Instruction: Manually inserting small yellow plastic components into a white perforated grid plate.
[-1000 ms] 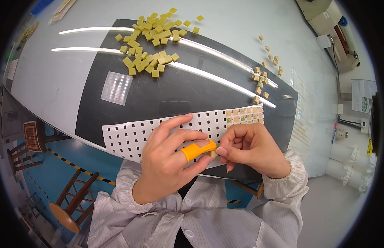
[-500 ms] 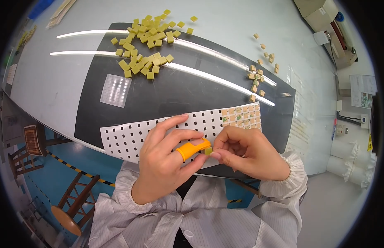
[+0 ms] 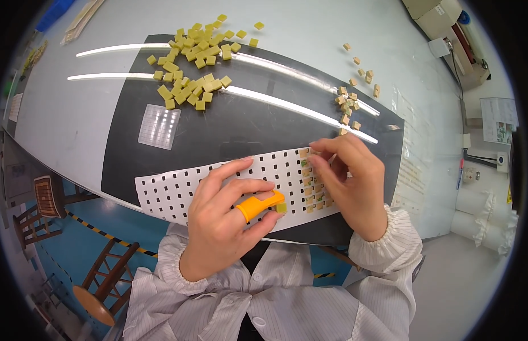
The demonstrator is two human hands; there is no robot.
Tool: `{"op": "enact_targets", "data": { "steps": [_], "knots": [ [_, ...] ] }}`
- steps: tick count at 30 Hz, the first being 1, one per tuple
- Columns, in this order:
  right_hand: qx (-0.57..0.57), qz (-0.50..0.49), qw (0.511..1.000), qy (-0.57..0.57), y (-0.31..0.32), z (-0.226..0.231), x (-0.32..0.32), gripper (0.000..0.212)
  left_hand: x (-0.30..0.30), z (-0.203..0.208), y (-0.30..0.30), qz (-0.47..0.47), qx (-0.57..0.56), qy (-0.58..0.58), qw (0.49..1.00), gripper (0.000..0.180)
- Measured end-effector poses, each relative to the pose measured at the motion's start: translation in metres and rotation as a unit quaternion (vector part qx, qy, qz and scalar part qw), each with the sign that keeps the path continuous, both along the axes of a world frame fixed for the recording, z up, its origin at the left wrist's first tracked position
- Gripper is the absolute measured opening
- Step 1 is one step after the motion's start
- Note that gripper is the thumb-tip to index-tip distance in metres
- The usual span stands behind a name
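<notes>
My left hand (image 3: 218, 219) lies over a white sheet (image 3: 156, 196) with rows of small dark square holes. An orange finger sleeve (image 3: 255, 208) is on its index finger. Between that sleeve's tip and the thumb sits a small yellow-green block (image 3: 281, 208). My right hand (image 3: 357, 179) is curled over the sheet's right end, thumb and forefinger close together at its upper edge. Whatever they pinch, if anything, is too small to make out. Tan and green square pieces (image 3: 309, 190) fill rows beside that hand, which hides part of them.
A heap of yellow-green blocks (image 3: 201, 48) lies on the black mat (image 3: 218, 125) and the pale table beyond. Several loose tan pieces (image 3: 346, 108) are scattered at the right. A clear gridded square (image 3: 159, 126) lies left of centre. Stools (image 3: 99, 290) stand at lower left.
My right hand has moved from beside the left hand's block up and right to the sheet's upper edge. The left hand stays nearly in place, its block now more visible.
</notes>
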State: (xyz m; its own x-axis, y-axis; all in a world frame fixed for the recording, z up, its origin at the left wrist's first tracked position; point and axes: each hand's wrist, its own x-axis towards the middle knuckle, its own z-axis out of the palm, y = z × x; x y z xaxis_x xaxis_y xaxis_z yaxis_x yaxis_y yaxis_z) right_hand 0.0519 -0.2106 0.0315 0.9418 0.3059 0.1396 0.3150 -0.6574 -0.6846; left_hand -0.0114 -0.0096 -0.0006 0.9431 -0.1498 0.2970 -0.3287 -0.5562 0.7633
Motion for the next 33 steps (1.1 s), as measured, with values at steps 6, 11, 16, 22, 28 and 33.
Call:
{"op": "enact_targets", "data": {
  "steps": [6, 11, 16, 22, 28, 33],
  "knots": [
    [-0.028, -0.018, 0.999, -0.01, 0.006, -0.004, -0.005, 0.015, 0.0, 0.001, 0.001, 0.001, 0.0, 0.0, 1.0, 0.028],
    [-0.029, -0.017, 0.999, -0.012, 0.006, -0.004, -0.005, 0.014, -0.001, 0.001, 0.0, 0.003, -0.001, -0.004, 1.0, 0.029],
    [-0.024, -0.017, 1.0, 0.001, 0.004, -0.004, -0.002, 0.013, 0.0, 0.002, -0.001, 0.004, 0.01, -0.001, 1.0, 0.029],
    [0.002, -0.011, 0.999, 0.032, 0.001, -0.006, 0.001, 0.012, -0.002, 0.004, -0.001, -0.006, 0.042, -0.005, 0.999, 0.026],
    [0.004, -0.023, 0.995, 0.094, 0.007, 0.001, -0.009, 0.018, -0.007, 0.014, 0.002, -0.001, 0.056, 0.024, 0.998, 0.027],
    [0.006, 0.007, 0.997, 0.076, 0.0, 0.001, -0.012, 0.019, -0.008, 0.025, -0.008, 0.016, 0.068, 0.009, 0.998, 0.022]
  ]
}}
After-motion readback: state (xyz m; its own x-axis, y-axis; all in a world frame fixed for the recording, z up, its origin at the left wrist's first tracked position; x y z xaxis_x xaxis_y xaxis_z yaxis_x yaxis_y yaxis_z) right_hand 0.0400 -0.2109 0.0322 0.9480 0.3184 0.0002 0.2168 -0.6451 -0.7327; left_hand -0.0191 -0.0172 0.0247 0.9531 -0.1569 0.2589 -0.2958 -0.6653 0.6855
